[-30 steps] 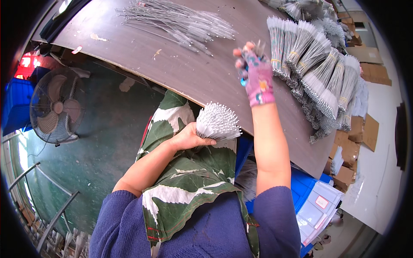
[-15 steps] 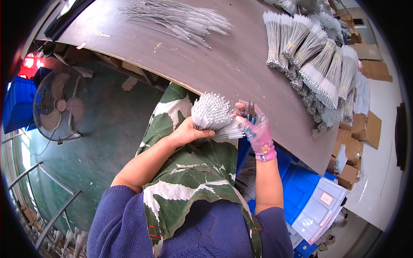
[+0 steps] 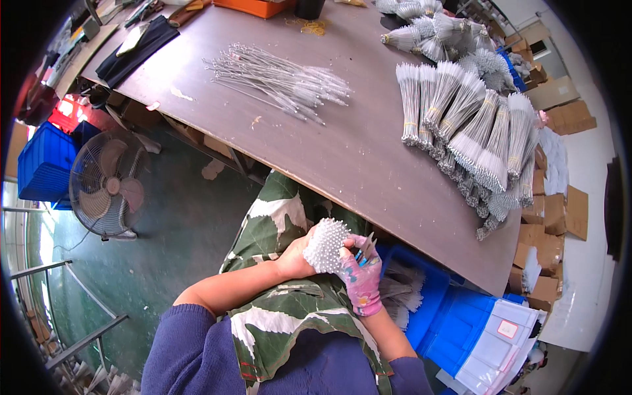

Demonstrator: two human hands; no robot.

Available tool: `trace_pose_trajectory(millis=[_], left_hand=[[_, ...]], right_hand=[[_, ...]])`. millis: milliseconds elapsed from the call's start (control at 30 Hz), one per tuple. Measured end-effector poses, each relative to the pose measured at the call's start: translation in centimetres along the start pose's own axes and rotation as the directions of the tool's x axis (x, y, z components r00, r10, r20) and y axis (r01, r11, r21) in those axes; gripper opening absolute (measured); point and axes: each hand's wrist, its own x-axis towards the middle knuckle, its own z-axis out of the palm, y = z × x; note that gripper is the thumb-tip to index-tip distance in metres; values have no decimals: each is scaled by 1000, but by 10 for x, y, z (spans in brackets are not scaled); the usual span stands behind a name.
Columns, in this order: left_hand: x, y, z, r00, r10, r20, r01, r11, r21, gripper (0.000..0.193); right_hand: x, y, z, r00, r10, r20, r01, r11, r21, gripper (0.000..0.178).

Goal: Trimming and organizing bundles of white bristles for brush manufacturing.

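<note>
A bundle of thin wire brushes with white bristles (image 3: 326, 247) is gripped in my left hand (image 3: 295, 259) above my lap, its round face of brush tips turned up. My right hand (image 3: 363, 283), in a pink flowered glove with bare fingertips, is closed on small blue-handled pliers (image 3: 367, 247), whose jaws point up and away from the bundle. The bare fingertips of that hand are at the right edge of the brush tips. The wire ends of the bundle are hidden beneath it.
Loose wire brushes (image 3: 283, 82) lie on the brown table (image 3: 355, 151). Tied brush bundles (image 3: 471, 125) are piled at its right. Blue bins (image 3: 454, 322) stand under the right edge, one with brushes inside. A floor fan (image 3: 112, 185) stands left; an orange tray (image 3: 257, 6) lies far back.
Both hands have come down and nearer to me with the bundle. The bundle's tips are tilted more toward me, and the right fingertips are closer against it. The view takes in more of the table.
</note>
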Motion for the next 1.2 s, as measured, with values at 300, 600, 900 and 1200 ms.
trace_pose_trajectory(millis=[300,600,900,1200], left_hand=[[16,23,-21,999,-48,-21,42,969,-245,38],[15,2,-12,972,209,107,-230,942,244,43],[9,42,-30,955,87,282,-136,978,160,40],[28,22,-11,960,222,171,-247,959,140,44]], right_hand=[[11,-59,9,996,-54,69,48,995,85,10],[1,-42,-18,988,-79,134,91,992,-89,10],[-7,-35,-41,901,-56,430,128,982,-140,24],[10,-79,-81,921,207,329,-110,951,-290,25]])
